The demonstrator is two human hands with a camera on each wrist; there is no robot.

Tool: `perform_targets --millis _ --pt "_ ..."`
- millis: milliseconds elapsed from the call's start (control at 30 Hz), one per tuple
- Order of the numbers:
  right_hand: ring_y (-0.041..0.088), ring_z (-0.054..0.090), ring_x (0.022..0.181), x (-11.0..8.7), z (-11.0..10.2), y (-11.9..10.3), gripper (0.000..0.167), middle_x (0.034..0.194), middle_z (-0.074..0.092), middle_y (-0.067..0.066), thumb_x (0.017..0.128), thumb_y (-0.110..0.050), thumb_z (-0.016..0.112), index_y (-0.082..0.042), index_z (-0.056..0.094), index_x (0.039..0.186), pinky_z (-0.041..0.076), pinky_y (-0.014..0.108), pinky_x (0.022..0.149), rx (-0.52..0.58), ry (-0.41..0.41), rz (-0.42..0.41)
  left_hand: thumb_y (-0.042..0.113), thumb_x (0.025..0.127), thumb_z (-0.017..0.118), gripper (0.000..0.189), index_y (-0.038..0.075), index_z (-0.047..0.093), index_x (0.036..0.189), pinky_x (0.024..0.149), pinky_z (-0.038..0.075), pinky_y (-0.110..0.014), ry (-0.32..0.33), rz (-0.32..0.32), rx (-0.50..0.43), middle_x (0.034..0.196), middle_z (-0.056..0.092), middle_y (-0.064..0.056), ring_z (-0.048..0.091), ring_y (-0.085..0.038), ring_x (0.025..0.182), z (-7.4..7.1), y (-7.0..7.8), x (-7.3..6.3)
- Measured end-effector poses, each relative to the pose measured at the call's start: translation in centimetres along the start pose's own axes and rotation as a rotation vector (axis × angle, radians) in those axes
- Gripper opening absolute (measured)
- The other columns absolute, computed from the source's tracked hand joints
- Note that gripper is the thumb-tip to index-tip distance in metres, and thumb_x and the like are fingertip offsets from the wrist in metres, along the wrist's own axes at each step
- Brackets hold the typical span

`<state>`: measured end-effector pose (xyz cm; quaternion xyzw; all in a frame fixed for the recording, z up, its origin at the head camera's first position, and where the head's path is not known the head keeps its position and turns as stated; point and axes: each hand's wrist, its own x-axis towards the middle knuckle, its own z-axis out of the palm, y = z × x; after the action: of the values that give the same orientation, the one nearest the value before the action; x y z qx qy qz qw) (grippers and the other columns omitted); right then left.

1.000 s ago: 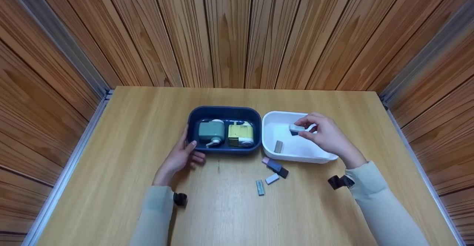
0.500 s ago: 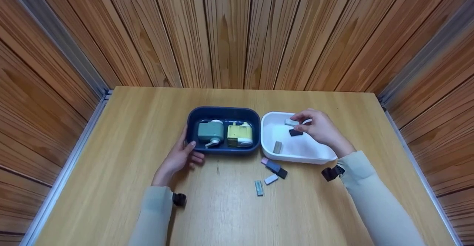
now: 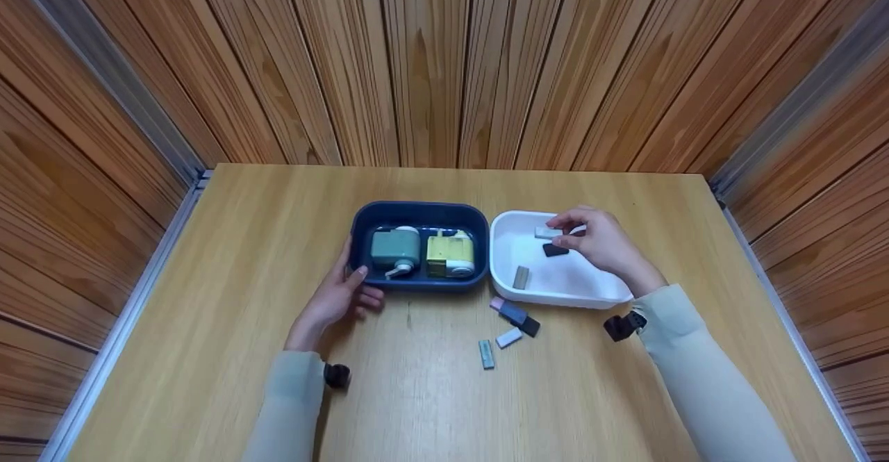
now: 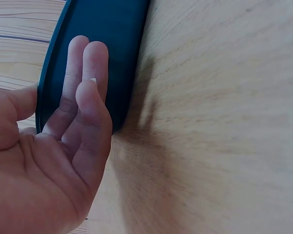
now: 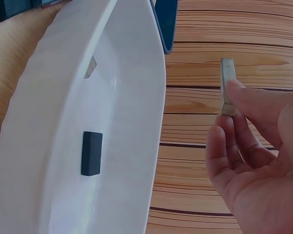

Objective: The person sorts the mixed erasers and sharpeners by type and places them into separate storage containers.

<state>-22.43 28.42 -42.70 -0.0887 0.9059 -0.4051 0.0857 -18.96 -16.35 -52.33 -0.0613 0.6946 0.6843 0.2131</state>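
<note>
My left hand (image 3: pixel 335 302) holds the front left corner of a dark blue tray (image 3: pixel 476 210), thumb at the rim, with other fingers extended along the outer wall (image 4: pixel 118 29). Inside that tray lie a green crank pencil sharpener (image 3: pixel 394 246) and a yellow one (image 3: pixel 444 250). Over a white tray (image 3: pixel 611 299), my right hand (image 3: pixel 594 236) pinches a light grey eraser (image 5: pixel 228 83) between thumb and fingers. Below it a black eraser (image 5: pixel 92 153) lies on the white tray's floor, and a grey-brown eraser (image 3: pixel 521 277) rests near the front left.
In front of the white tray, several small blocks lie on the wooden table (image 3: pixel 417 406): a pink, blue and black group (image 3: pixel 512 311), a white block (image 3: pixel 508 337) and a pale teal block (image 3: pixel 486 354). The two trays stand side by side. Wooden panels (image 3: pixel 430 66) enclose the table.
My right hand has moved a little left with the light grey eraser, exposing more of the black eraser beneath. In the last half second it has hardly moved. The left hand stays put.
</note>
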Motion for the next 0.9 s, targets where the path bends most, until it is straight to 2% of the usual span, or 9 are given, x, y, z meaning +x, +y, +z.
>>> perform_targets --millis 133,467,767,900 --pt "0.029 0.057 0.105 -0.02 0.06 0.24 0.025 0.113 0.062 0.012 0.093 -0.008 0.071 -0.006 0.071 0.117 0.048 0.047 0.095 -0.011 -0.004 -0.017 0.030 0.108 0.042 0.066 0.057 0.002 0.153 0.069 0.053 -0.039 -0.001 -0.005 -0.009 0.100 0.070 -0.022 0.069 -0.035 0.090 0.00 0.06 -0.02" --pt "0.029 0.056 0.108 -0.42 0.07 0.42 0.027 0.115 0.062 0.009 0.094 -0.013 0.070 -0.010 0.070 0.121 0.048 0.049 0.094 -0.003 -0.030 0.021 0.031 0.108 0.042 0.065 0.057 0.002 0.153 0.072 0.054 -0.042 0.000 -0.009 0.002 0.102 0.069 -0.022 0.069 -0.036 0.092 0.03 0.16 -0.05" --pt "0.030 0.056 0.109 -0.70 -0.14 0.62 0.028 0.117 0.061 0.011 0.094 -0.009 0.069 -0.009 0.069 0.122 0.048 0.049 0.095 0.006 -0.030 0.014 0.032 0.108 0.042 0.064 0.060 0.004 0.152 0.073 0.054 -0.043 0.018 -0.016 -0.001 0.102 0.070 -0.022 0.069 -0.036 0.091 0.00 0.14 -0.04" --pt "0.030 0.056 0.108 -0.89 -0.17 0.74 0.029 0.116 0.062 0.011 0.093 -0.008 0.069 -0.008 0.069 0.122 0.048 0.049 0.095 0.020 -0.028 0.006 0.031 0.108 0.042 0.065 0.057 0.003 0.153 0.071 0.054 -0.042 0.011 -0.002 0.002 0.101 0.070 -0.022 0.069 -0.036 0.090 0.09 0.10 -0.04"
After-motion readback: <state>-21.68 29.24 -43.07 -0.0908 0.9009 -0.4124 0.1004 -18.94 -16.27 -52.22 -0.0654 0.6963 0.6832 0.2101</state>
